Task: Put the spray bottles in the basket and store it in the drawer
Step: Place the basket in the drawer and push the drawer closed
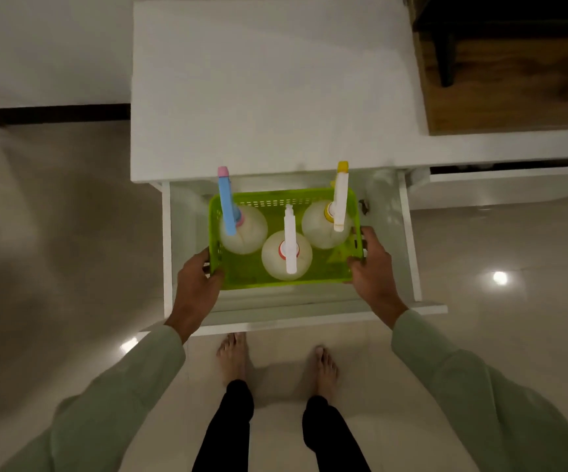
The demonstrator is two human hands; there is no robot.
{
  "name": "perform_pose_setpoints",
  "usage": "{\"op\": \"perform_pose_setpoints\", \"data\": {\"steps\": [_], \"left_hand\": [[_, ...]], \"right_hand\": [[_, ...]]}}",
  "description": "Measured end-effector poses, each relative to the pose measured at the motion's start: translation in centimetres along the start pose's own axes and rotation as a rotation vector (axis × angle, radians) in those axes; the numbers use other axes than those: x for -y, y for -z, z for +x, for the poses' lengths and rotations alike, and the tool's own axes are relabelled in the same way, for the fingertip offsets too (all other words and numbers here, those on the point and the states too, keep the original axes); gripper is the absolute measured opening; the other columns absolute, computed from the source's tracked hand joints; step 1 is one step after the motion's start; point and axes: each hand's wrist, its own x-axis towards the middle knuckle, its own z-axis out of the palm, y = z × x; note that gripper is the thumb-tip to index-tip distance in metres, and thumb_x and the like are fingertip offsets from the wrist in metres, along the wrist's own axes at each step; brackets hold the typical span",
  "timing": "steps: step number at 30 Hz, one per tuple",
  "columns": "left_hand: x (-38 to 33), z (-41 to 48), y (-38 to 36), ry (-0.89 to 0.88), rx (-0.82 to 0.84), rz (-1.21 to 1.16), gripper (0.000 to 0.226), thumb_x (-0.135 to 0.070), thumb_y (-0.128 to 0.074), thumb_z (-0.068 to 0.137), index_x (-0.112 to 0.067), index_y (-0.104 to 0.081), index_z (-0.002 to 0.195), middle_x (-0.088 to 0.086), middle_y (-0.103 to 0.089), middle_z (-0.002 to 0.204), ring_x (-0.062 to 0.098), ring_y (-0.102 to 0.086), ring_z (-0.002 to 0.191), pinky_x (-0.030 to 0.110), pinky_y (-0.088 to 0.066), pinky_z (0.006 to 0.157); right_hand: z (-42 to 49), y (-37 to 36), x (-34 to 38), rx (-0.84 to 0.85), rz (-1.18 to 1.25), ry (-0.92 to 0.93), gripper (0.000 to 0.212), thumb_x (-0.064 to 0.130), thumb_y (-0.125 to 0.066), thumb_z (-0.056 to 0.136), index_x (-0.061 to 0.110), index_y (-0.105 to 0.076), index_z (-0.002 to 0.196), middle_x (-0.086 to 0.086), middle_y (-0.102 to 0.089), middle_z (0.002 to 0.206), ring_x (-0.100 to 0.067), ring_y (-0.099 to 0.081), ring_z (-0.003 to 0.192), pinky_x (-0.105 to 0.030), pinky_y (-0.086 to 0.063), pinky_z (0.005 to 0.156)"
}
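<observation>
Clearly the left hand (198,274) and right hand (370,264) clamp the green basket's (275,280) short ends to keep it level inside the open drawer (408,240); its long axis runs left–right; three spray bottles (286,255) stand upright inside — nozzles pointing away, toward the cabinet (269,97).

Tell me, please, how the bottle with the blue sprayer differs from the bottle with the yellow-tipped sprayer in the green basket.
The blue-sprayer bottle has a blue head with a pink tip; the yellow-tipped bottle has a white head with a yellow tip and collar. The blue-sprayer bottle stands at the basket's left end, near the left hand; the yellow-tipped bottle stands at its right end, near the right hand. Both have round pale bodies and stand upright.
</observation>
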Motion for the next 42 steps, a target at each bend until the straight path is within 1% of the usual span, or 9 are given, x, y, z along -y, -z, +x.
{"op": "perform_pose_setpoints", "data": {"steps": [7,12,18,22,26,28,35,39,42], "left_hand": [[3.1,2.9,-2.0,0.121,0.106,-0.015,0.058,0.018,-0.057,0.075,-0.011,-0.064,0.125,0.006,-0.069,0.104,0.022,-0.063,0.093,0.02,-0.049,0.07],[6.6,6.1,-3.9,0.227,0.117,-0.107,0.062,0.013,-0.063,0.066,-0.02,-0.068,0.118,0.007,-0.072,0.106,0.026,-0.064,0.1,0.041,-0.054,0.09],[10.9,9.8,-6.2,0.31,0.111,-0.157,0.06,0.019,-0.062,0.071,-0.016,-0.069,0.119,-0.015,-0.073,0.069,0.022,-0.063,0.085,0.035,-0.057,0.077],[13.1,11.0,-7.6,0.314,0.09,-0.148,0.061,0.022,-0.063,0.07,-0.009,-0.067,0.122,-0.006,-0.07,0.073,0.014,-0.06,0.069,0.015,-0.053,0.053],[15.3,11.1,-8.2,0.31,0.125,-0.092,0.062,0.019,-0.069,0.067,-0.022,-0.069,0.114,-0.018,-0.071,0.065,0.018,-0.061,0.074,0.029,-0.056,0.07],[15.9,10.9,-7.9,0.327,0.167,-0.081,0.066,0.015,-0.073,0.062,-0.025,-0.068,0.114,-0.021,-0.071,0.061,0.019,-0.059,0.074,0.031,-0.053,0.074],[16.6,10.2,-7.3,0.478,0.187,-0.015,0.074,0.014,-0.074,0.064,-0.012,-0.061,0.131,0.013,-0.075,0.093,0.023,-0.061,0.078,0.039,-0.055,0.079],[16.0,9.6,-7.2,0.509,0.202,-0.018,0.069,0.019,-0.068,0.069,-0.008,-0.058,0.132,0.014,-0.071,0.092,0.024,-0.061,0.071,0.024,-0.055,0.053],[16.2,9.4,-7.2,0.517,0.226,-0.048,0.071,0.021,-0.067,0.071,-0.004,-0.054,0.136,0.021,-0.071,0.098,0.031,-0.065,0.081,0.037,-0.061,0.071]], "right_hand": [[1.6,-1.9,-3.6,0.119,0.013,-0.199,0.047,-0.012,-0.041,0.083,0.015,-0.047,0.121,-0.001,-0.06,0.091,-0.035,-0.064,0.09,-0.057,-0.061,0.065],[5.0,-3.9,-5.9,0.139,0.006,-0.33,0.04,-0.01,-0.044,0.088,0.017,-0.046,0.118,0.0,-0.054,0.086,-0.026,-0.056,0.084,-0.04,-0.053,0.064],[8.6,-6.4,-8.7,0.242,-0.099,-0.405,0.037,-0.009,-0.054,0.087,0.014,-0.046,0.114,-0.001,-0.054,0.082,-0.014,-0.054,0.066,-0.026,-0.042,0.05],[9.5,-8.4,-10.6,0.228,-0.173,-0.406,0.032,-0.005,-0.053,0.088,0.014,-0.046,0.113,-0.011,-0.057,0.094,-0.025,-0.056,0.073,-0.028,-0.046,0.051],[9.4,-9.4,-12.0,0.224,-0.235,-0.376,0.023,0.005,-0.055,0.092,0.018,-0.042,0.105,-0.015,-0.06,0.096,-0.036,-0.063,0.083,-0.044,-0.058,0.066],[9.2,-9.4,-12.2,0.235,-0.246,-0.351,0.02,0.008,-0.054,0.095,0.017,-0.04,0.105,-0.014,-0.058,0.094,-0.034,-0.061,0.081,-0.037,-0.053,0.058],[8.5,-9.2,-12.5,0.347,-0.319,-0.381,0.031,-0.007,-0.055,0.085,0.011,-0.039,0.106,-0.01,-0.052,0.083,-0.034,-0.056,0.079,-0.038,-0.047,0.062],[8.2,-9.2,-12.5,0.365,-0.351,-0.367,0.031,-0.003,-0.054,0.088,0.011,-0.039,0.111,-0.012,-0.054,0.085,-0.037,-0.059,0.083,-0.039,-0.048,0.061],[7.9,-9.1,-12.8,0.368,-0.365,-0.367,0.031,-0.001,-0.054,0.087,0.013,-0.037,0.109,-0.02,-0.056,0.095,-0.04,-0.06,0.088,-0.041,-0.05,0.065]]}}
